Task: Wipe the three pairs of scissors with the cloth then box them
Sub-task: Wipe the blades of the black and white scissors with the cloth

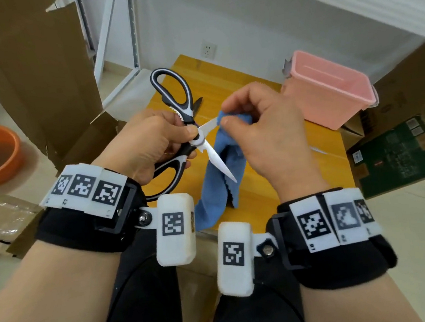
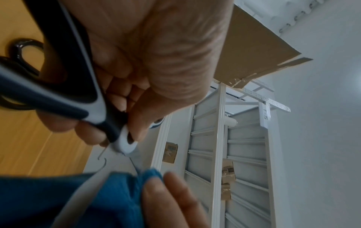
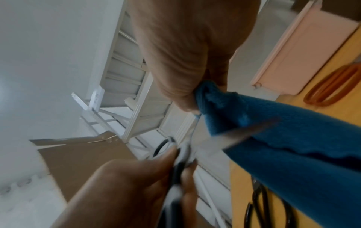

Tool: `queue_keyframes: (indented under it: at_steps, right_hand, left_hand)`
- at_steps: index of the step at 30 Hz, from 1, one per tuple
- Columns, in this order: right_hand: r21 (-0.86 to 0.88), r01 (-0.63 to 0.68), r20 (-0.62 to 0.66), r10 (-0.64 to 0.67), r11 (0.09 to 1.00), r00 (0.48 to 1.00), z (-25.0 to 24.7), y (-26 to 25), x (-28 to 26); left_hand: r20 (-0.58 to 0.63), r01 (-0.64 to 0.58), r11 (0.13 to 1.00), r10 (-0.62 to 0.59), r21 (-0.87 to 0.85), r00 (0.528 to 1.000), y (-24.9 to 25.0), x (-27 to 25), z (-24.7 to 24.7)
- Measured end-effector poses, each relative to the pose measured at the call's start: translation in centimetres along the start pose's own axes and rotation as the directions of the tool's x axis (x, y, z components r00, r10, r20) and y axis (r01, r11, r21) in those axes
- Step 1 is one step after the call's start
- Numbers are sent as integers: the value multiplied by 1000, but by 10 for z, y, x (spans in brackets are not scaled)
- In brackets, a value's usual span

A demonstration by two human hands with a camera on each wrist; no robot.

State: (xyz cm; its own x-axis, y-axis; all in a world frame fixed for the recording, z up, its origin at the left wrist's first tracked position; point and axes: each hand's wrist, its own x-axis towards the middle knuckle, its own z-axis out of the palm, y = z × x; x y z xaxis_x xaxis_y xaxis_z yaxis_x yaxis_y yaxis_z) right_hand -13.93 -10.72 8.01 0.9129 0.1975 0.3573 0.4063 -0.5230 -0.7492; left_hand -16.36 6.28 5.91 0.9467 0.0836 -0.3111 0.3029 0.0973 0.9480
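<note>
While the left hand (image 1: 148, 139) grips the black-and-white scissors (image 1: 189, 126) near the pivot, blades spread wide above the yellow counter (image 1: 261, 181), the head view shows the right hand (image 1: 263, 128) pinching the blue cloth (image 1: 219, 186) over the upper blade; the lower blade juts bare toward the right wrist, so a slip along the steel could nick skin. The pink box (image 1: 330, 89) stands at the far right of the counter, its lid seemingly shut, so boxing would first call for opening it. From the left wrist view, the fingers (image 2: 117, 98) curl round the scissors' handle (image 2: 78, 95) close to the pivot, a hold that might let the blades snap together on the cloth-wrapped fingertips. From the right wrist view, thumb and fingers (image 3: 181, 86) clamp a fold of the cloth, with much of it hanging loose and liable to snag on the bare blade (image 3: 234, 135); orange-handled scissors (image 3: 332, 89) lie beside the box and black scissors (image 3: 269, 205) nearer, both likely still unwiped and easily brushed by the dangling cloth.
</note>
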Motion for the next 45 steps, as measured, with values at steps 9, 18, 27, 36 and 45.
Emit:
queue_keyframes:
  at_steps: [9, 18, 27, 36, 45]
  right_hand:
    - [-257, -13, -84, -9, 966, 996, 0, 10, 7]
    - [-28, -157, -216, 147, 987, 965, -26, 28, 18]
    - [285, -233, -155, 285, 930, 946, -27, 26, 18]
    - [594, -331, 81, 355, 734, 931, -7, 17, 11]
    - [320, -271, 98, 253, 908, 962, 20, 12, 6]
  left_hand:
    - [20, -40, 998, 39, 55, 999, 2, -2, 6]
    - [19, -7, 1000, 7, 24, 1000, 1, 1, -3]
    - [17, -11, 996, 12, -88, 1000, 1, 3, -8]
    - [-10, -9, 995, 8, -101, 1000, 1, 1, -4]
    - [6, -25, 1000, 25, 5, 1000, 2, 2, 4]
